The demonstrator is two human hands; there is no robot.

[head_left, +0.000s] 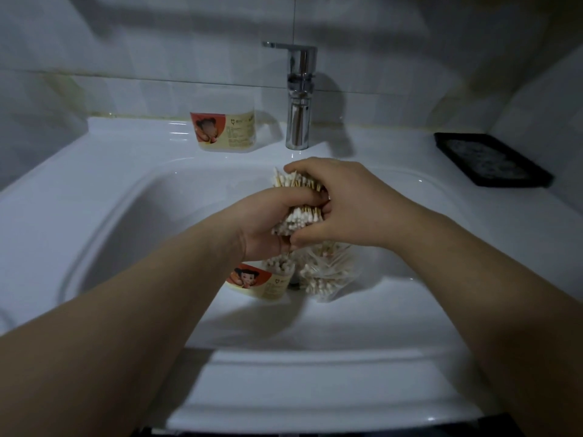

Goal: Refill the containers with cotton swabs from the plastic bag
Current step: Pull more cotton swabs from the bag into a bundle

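Head view, close, down over sink (94,190)

The sink (94,190) is gleaming smooth, glossy white. At 12 o'clock the tap (298,121) is shining as polished metal. The cotton swabs (299,212) are showing wooden sticks and fluffy tips; the plastic bag (331,279) is looking clear and crinkled. At 2 o'clock the tray (492,159) is looking matt black.

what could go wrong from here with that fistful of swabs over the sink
The left hand and right hand grip a thick bundle of swabs above the sink basin; loose ones could slip out and scatter into it. The container in the basin below already shows swabs at its top, so pushing this many in may overflow it or knock it over.
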